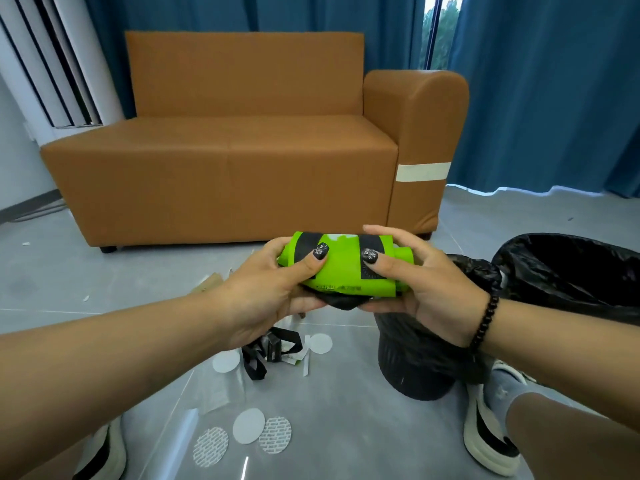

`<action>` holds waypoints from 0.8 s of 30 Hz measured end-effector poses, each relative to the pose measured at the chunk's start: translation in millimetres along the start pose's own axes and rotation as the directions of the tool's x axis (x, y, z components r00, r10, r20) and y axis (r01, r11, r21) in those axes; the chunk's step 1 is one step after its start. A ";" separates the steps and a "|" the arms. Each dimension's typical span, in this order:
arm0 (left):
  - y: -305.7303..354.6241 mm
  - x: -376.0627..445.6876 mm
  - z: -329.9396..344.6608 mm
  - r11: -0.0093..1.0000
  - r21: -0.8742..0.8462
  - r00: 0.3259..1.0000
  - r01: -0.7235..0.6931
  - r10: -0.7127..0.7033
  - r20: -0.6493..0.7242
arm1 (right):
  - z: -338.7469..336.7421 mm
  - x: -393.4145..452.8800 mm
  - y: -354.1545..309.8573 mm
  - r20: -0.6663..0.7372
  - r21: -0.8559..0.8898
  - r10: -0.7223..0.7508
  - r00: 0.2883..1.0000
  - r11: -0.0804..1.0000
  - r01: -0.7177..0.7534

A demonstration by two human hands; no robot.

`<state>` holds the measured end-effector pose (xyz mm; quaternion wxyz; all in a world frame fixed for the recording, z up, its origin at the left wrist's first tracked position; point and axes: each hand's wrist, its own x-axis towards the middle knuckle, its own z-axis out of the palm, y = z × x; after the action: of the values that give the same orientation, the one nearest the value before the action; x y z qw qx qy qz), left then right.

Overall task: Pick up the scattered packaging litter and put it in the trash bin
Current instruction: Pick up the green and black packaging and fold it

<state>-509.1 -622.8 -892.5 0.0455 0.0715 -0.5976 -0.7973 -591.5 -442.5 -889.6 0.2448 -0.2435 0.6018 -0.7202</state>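
Item 1: green package point(346, 268), crumpled roll with black bands, held in the air in front of the sofa point(225, 161), just left of the trash bin point(568, 268). A dark scrap hangs under it.

Item 2: left hand point(266, 292), fingers curled round the package's left end, thumb pressed on top.

Item 3: right hand point(426, 285), fingers wrapped round the right end, thumb on top near the other thumb. Black bead bracelet point(485, 323) on that wrist.

Item 4: trash bin, lined with a black bag, mouth open, standing on the floor at the person's right.

Item 5: litter on the grey floor point(346, 427) below the hands: black strap tangle point(266, 355), 2 plain white discs point(320, 342) beside it, 3 more discs point(249, 426) nearer the feet, 2 of them patterned, clear film point(214, 393) between the groups, brown cardboard scrap point(211, 284) partly hidden behind the left wrist.

Item 6: blue curtains point(554, 91) behind the sofa; 2 white shoes point(485, 434) at the lower edges.
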 end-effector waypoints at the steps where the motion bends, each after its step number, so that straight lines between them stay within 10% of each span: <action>1: -3.2 5.8 3.4 1.000 -0.002 1.000 -0.009 0.009 -0.003 | -3.4 1.8 0.2 -0.013 0.041 0.024 1.000 0.999 -0.024; 10: -37.1 73.9 30.3 0.981 0.121 0.987 0.154 -0.158 0.025 | -58.3 23.0 6.9 -0.256 -0.129 -0.039 0.966 0.992 0.006; 19: -132.6 141.1 85.9 0.865 0.332 0.909 0.376 -0.276 -0.312 | -133.6 26.1 28.5 -0.556 -0.563 -0.302 0.774 0.822 -0.084; 24: -144.9 160.7 81.5 0.836 0.365 0.902 0.410 -0.313 -0.297 | -145.6 37.2 45.6 -0.535 -0.638 -0.264 0.802 0.750 -0.178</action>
<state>-679.3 -530.2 -1018.7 -0.0560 0.2816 -0.7208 -0.6309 -711.0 -364.8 -955.3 -0.0764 -0.0902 0.8553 -0.5045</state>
